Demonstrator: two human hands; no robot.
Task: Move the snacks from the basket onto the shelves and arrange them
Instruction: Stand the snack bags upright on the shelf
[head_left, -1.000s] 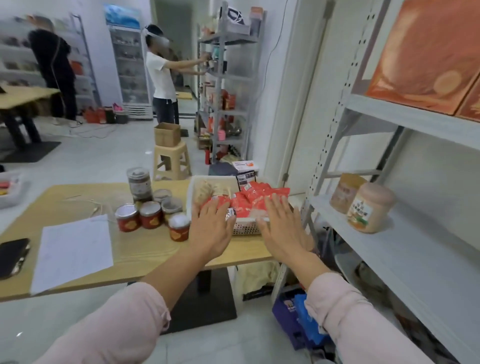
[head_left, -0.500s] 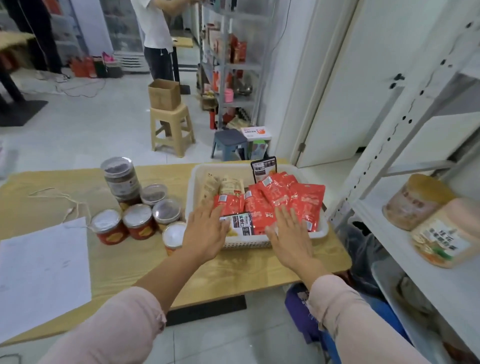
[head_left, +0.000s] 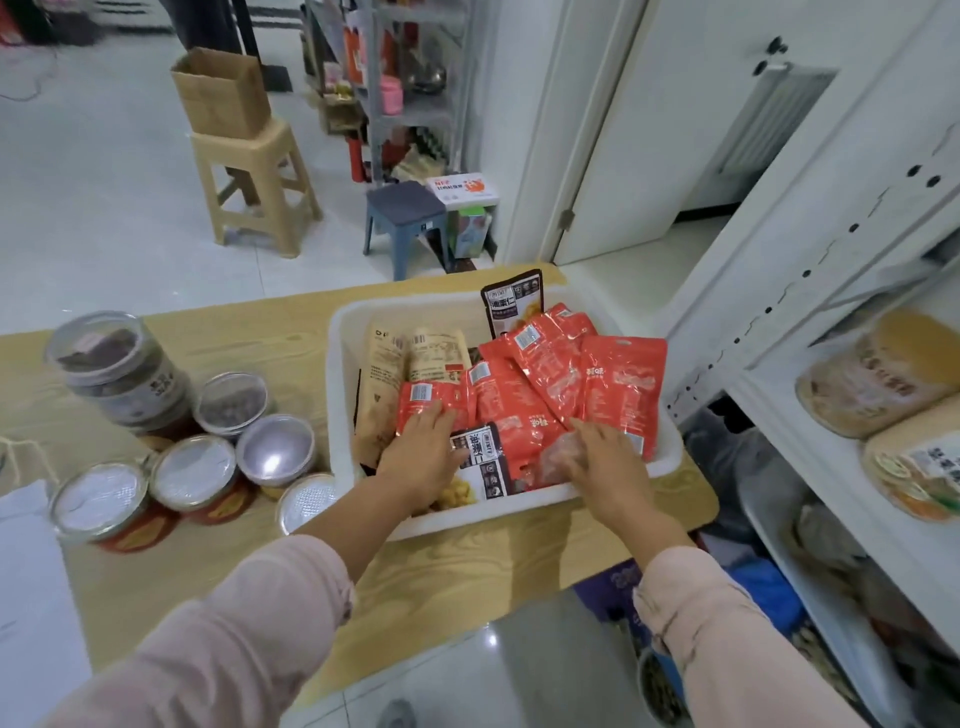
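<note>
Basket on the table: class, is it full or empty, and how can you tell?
Full: the basket is crowded with red packets, brown packets and black packets.

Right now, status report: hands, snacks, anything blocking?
Left hand flat on red packets in white basket. Right hand on them too, hold unclear. No packet lifted. Nothing blocking basket.
</note>
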